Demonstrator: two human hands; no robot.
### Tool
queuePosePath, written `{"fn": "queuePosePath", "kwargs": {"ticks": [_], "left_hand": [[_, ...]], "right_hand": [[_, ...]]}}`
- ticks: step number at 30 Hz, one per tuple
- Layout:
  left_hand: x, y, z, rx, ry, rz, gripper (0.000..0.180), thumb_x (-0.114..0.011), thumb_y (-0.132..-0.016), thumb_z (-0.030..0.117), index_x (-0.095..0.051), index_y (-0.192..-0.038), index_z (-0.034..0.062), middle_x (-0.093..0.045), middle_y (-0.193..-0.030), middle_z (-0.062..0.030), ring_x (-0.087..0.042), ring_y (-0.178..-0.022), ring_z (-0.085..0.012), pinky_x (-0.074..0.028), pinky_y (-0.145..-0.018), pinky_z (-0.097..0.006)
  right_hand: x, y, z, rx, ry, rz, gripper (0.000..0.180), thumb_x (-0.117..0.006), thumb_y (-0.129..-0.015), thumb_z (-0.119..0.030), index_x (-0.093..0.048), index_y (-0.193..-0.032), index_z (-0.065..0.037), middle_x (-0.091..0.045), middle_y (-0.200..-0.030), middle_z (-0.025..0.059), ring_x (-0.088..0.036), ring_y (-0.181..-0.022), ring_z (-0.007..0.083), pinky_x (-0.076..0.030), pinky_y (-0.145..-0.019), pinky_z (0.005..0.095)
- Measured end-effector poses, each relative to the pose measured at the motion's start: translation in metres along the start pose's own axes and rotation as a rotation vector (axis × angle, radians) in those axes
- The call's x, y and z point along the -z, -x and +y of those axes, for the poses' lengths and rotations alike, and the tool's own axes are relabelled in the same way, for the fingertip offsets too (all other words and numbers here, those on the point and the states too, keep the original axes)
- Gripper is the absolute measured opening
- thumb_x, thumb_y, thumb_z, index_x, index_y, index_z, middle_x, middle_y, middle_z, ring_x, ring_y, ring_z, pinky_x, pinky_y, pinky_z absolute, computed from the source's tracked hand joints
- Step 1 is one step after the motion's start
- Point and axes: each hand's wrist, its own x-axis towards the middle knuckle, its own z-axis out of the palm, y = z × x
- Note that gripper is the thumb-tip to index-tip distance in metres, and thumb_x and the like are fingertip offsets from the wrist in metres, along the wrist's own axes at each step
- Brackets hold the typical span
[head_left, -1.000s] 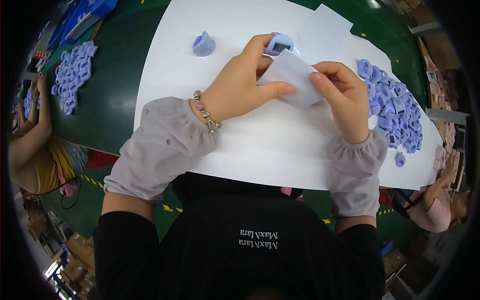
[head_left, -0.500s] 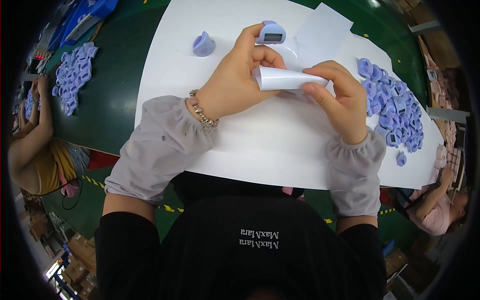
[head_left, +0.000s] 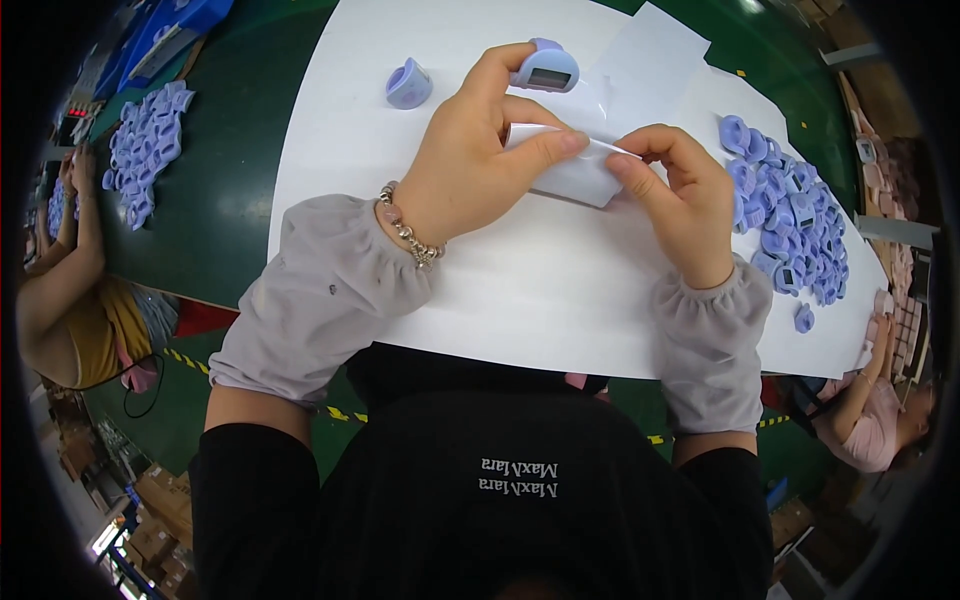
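Observation:
Between both hands is a small glossy white sheet (head_left: 585, 183), tilted and slightly curved. My left hand (head_left: 465, 165) is closed on its left part, thumb on top and fingers behind. With thumb and index finger, my right hand (head_left: 680, 190) pinches its right upper edge. A lavender digital watch (head_left: 549, 72) with a grey display sits by my left index fingertip, its curled band seemingly round the finger. To the left of that hand, another curled lavender watch (head_left: 408, 84) stands on the white table covering (head_left: 480, 300). What lies behind the held sheet is hidden.
On the right is a heap of lavender watches (head_left: 790, 215); a pale, partly see-through sheet (head_left: 655, 65) lies at the far side. Another pile of watches (head_left: 148, 150) rests on the green table (head_left: 235, 170) at left, near a blue bin (head_left: 175, 45). Co-workers sit at both sides.
The white sheet has turned from a rolled-looking shape to a flatter, downward-tilted one. My left thumb now presses on top of it. The right fingers have shifted slightly along its edge.

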Motion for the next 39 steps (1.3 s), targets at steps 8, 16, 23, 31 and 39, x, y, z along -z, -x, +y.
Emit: {"fn": "queuePosePath", "kwargs": {"ticks": [8,16,23,31,39], "left_hand": [[-0.005,0.002,0.001,-0.066,0.007,0.023,0.055,-0.067,-0.084,0.008,-0.035,-0.128,-0.0034,-0.061,-0.106,-0.008,-0.058,-0.091,-0.0101,-0.043,-0.084,-0.023],[-0.01,0.0,-0.004,-0.088,0.05,0.177,0.049,-0.067,-0.084,0.007,-0.039,-0.123,-0.0024,-0.061,-0.1,-0.0078,-0.056,-0.096,-0.0111,-0.04,-0.09,-0.026],[-0.012,-0.001,-0.004,-0.084,0.053,0.216,0.05,-0.068,-0.083,0.008,-0.039,-0.123,-0.0026,-0.062,-0.099,-0.0073,-0.052,-0.103,-0.0116,-0.038,-0.094,-0.027],[-0.012,-0.002,-0.008,-0.013,0.175,0.099,0.049,-0.064,-0.087,0.007,-0.036,-0.126,-0.003,-0.055,-0.115,-0.0089,-0.055,-0.102,-0.0119,-0.044,-0.087,-0.024],[-0.015,0.0,-0.01,-0.037,0.19,0.139,0.049,-0.063,-0.088,0.016,-0.039,-0.126,-0.0036,-0.063,-0.106,-0.0108,-0.061,-0.092,-0.0152,-0.048,-0.075,-0.025]], "right_hand": [[-0.001,0.004,-0.01,-0.131,0.052,-0.097,0.011,-0.061,-0.088,-0.01,-0.061,-0.092,0.001,-0.061,-0.083,0.0036,-0.054,-0.076,0.0111,-0.042,-0.069,0.021],[-0.016,0.001,-0.014,0.246,0.578,0.094,0.02,-0.066,-0.078,0.0,-0.066,-0.098,-0.001,-0.061,-0.083,0.0097,-0.057,-0.073,0.023,-0.044,-0.065,0.0293],[-0.017,0.004,-0.014,0.314,0.572,0.144,0.023,-0.066,-0.077,0.002,-0.067,-0.099,-0.001,-0.062,-0.084,0.0114,-0.059,-0.074,0.0236,-0.046,-0.063,0.0294],[-0.016,0.005,-0.01,0.197,0.496,0.193,0.021,-0.066,-0.078,0.002,-0.067,-0.099,0.0,-0.064,-0.088,0.0115,-0.061,-0.072,0.0195,-0.048,-0.061,0.0258],[-0.018,0.005,-0.01,0.202,0.44,0.214,0.014,-0.067,-0.074,0.0,-0.067,-0.088,0.0,-0.063,-0.081,0.0075,-0.059,-0.067,0.0224,-0.045,-0.059,0.03]]}}
